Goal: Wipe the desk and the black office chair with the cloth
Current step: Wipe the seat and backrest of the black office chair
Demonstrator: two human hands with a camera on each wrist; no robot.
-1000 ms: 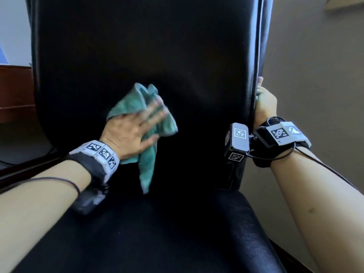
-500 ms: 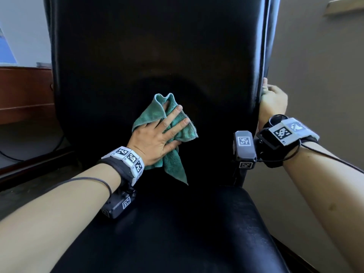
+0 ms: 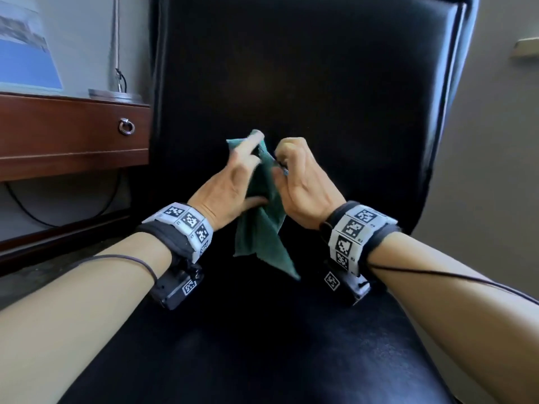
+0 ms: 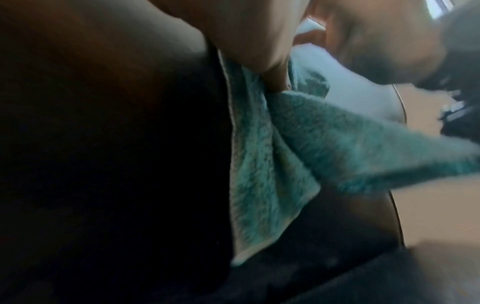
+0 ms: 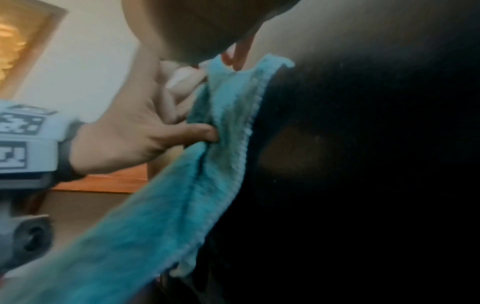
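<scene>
Centrally in the head view, a green cloth is held up between both hands in front of the backrest of the black office chair, above the seat. The left hand is closed on the cloth's left side, thumb pressed into the fabric and fingers curled over its top edge. The right hand is curled on the cloth's right upper edge; its fingertips are hidden behind the knuckles. The lower part of the cloth hangs free in a point toward the seat and is not seen touching it. Tagged bands and small camera units are worn on both wrists. At left, a brown wooden table with a ring-pull drawer stands just beside the chair; a metal lamp stem rises from its top.

From the left wrist view, which is blurred, the cloth is seen draped below a finger that presses into a fold; the right hand is seen at upper right.

From the right wrist view, the left hand is seen with its thumb dug into the cloth, which is gathered into vertical folds against the dark chair. The grip of each hand is thus taken as closed on the cloth.
</scene>
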